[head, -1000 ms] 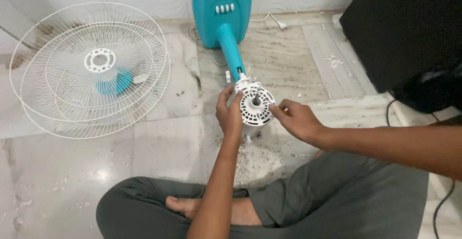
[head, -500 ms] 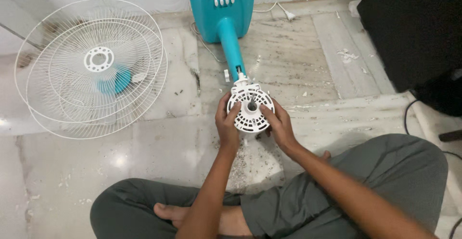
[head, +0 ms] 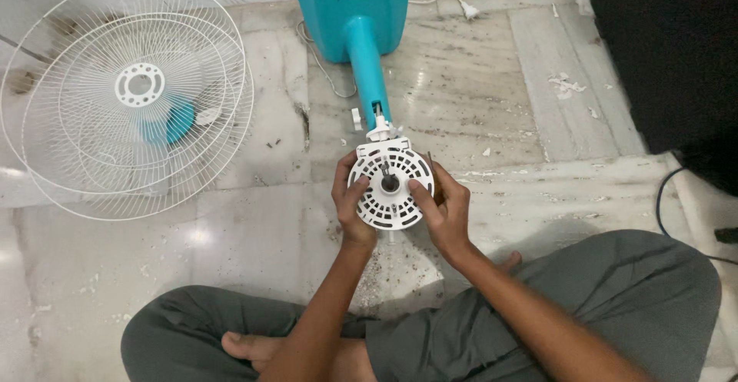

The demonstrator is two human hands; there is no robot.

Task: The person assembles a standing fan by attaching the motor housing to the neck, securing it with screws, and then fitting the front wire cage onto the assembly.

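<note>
fingers of left hand [head: 350,201] and right hand [head: 442,205] clasp white motor housing [head: 390,184] on teal fan stand [head: 365,40]; wire guards [head: 127,94] lie far left.

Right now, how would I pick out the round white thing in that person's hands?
Start at the teal plastic fan base and follow its teal pole down. At its end sits the round white slotted motor cover, small and solid, unlike the wide white wire grilles.
</note>
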